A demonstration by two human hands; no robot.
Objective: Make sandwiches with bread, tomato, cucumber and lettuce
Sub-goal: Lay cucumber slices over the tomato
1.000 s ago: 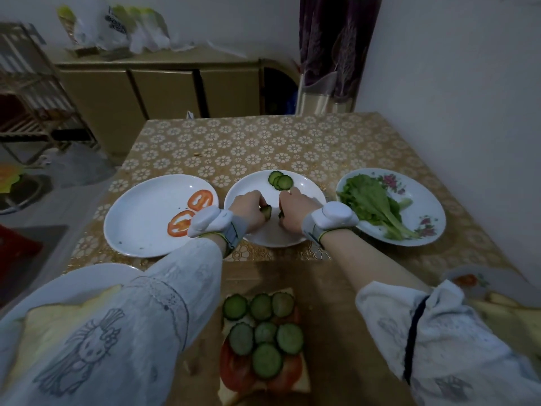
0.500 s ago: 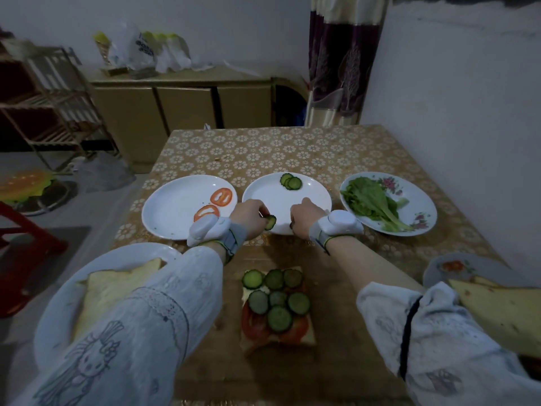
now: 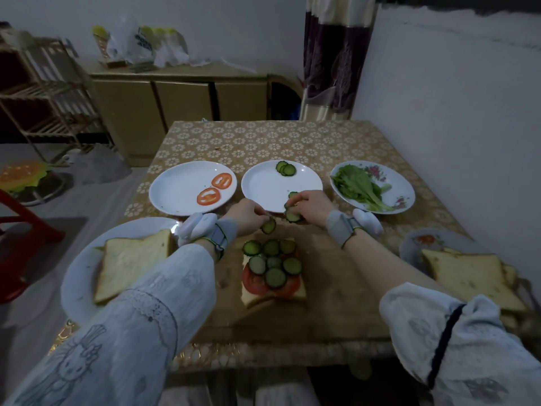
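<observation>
the counter (image 3: 263,136) with its flowered cloth carries a wooden board (image 3: 336,288) at the near edge, and on it lies the open sandwich (image 3: 273,273), a bread slice with tomato under seven cucumber rounds, unchanged from half a second ago. left of the board a big plate (image 3: 79,276) holds a slice of bread (image 3: 128,259); at the right a stack of bread (image 3: 471,276) lies by a small flowered plate. further back stand three plates: the tomato plate (image 3: 175,200) with two slices, the middle plate (image 3: 269,189) with a few cucumber rounds at its far rim, and the lettuce plate (image 3: 401,183). both hands have drawn back from the middle plate toward the board since the earlier frame. the left hand (image 3: 246,215) pinches one cucumber slice (image 3: 268,225) between thumb and fingers, above the sandwich's far edge. the right hand (image 3: 314,208) has its fingers curled round several cucumber slices (image 3: 292,215), now over the plate's near rim.
</observation>
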